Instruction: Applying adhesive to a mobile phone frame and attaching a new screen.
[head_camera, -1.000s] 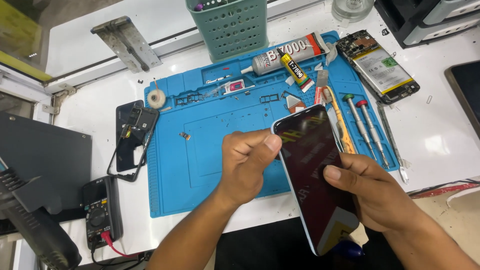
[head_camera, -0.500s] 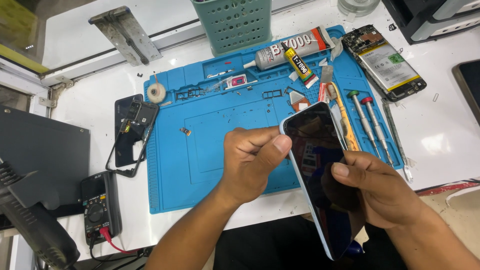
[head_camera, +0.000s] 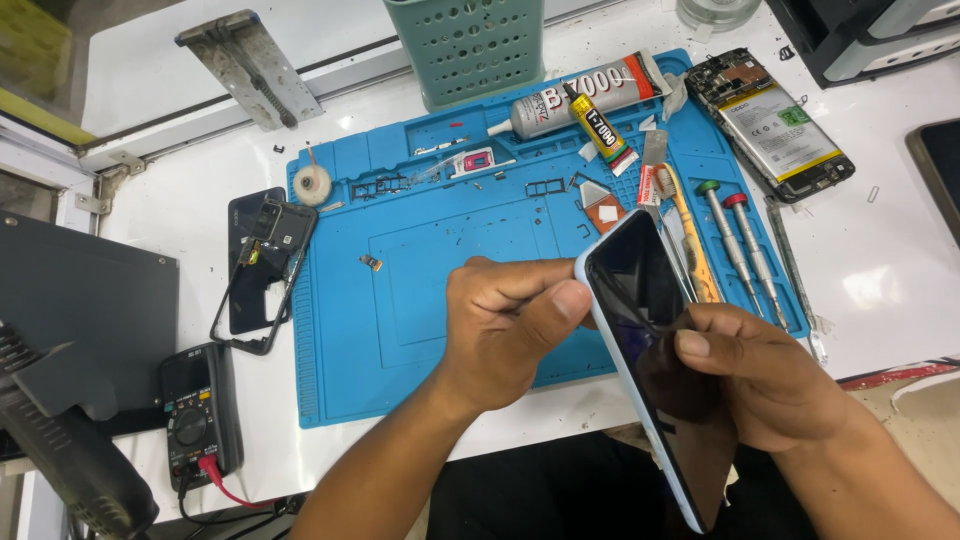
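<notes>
Since 1 second ago the phone (head_camera: 655, 350) has tilted further onto its edge, right hand (head_camera: 770, 385) gripping it at 3 o'clock, left hand (head_camera: 505, 325) pinching its upper-left rim, so prying continues.

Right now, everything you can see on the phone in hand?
The phone is a slim slab with a glossy black screen, unlit, and a pale blue frame edge. It is tilted on edge above the front of the blue mat, screen facing right. The right hand cradles it from behind, thumb on the glass. The left hand pinches at its upper left edge.
</notes>
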